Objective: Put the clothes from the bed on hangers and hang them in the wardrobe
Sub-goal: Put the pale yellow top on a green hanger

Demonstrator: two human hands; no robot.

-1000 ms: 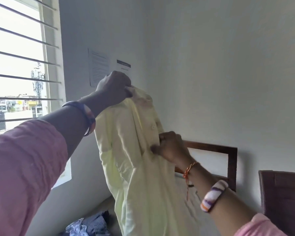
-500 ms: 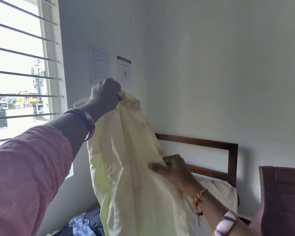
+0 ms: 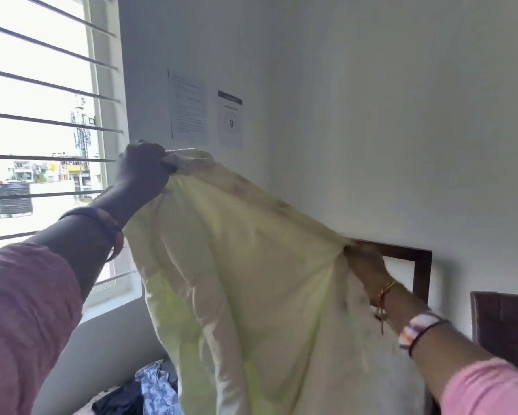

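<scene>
Your left hand [image 3: 144, 172] gripped the pale yellow garment [image 3: 251, 280] at its top edge; your right hand [image 3: 368, 265] pinched a fold lower down, cloth stretched between, raised above the bed. Soft, light, limp; likely best held near collar or shoulders. More clothes [image 3: 150, 390] lay below.

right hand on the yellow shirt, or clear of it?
Touching. The head view shows the right hand with its fingers pinching a bunched fold of the yellow shirt.
</scene>
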